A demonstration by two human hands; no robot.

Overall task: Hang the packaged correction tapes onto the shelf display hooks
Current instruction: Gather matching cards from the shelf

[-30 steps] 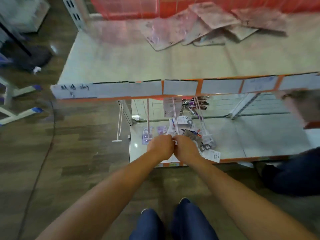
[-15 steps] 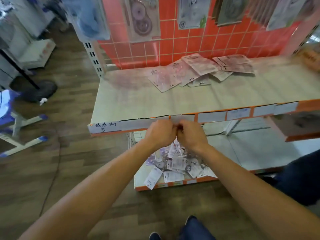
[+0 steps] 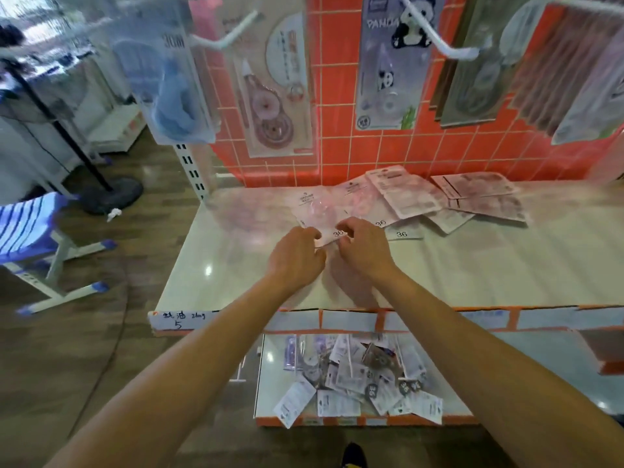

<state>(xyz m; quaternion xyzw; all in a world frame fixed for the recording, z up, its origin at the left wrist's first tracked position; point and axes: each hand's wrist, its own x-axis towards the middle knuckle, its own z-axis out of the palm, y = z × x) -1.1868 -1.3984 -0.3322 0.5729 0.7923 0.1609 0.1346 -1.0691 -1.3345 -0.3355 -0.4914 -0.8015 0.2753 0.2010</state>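
Orange tiled wall fills the upper half of the frame, with white hooks jutting from it. Packaged correction tapes hang on those hooks across the top, among them a panda pack at upper centre. Below the wall, a pale upper shelf runs across the middle of the frame, its front edge lined with price labels. Under it, at lower centre, a lower shelf holds a loose heap of packets, tumbled over one another.

At the back of the upper shelf, right of centre, flat pink packets lie overlapping, several marked 36. The nearest pink packet lies flat at the centre of the frame.

Both bare forearms reach in from the bottom edge. The left hand and right hand meet at that packet's near corner, fingers curled; through the blur, each appears to pinch its edge between thumb and fingertips.
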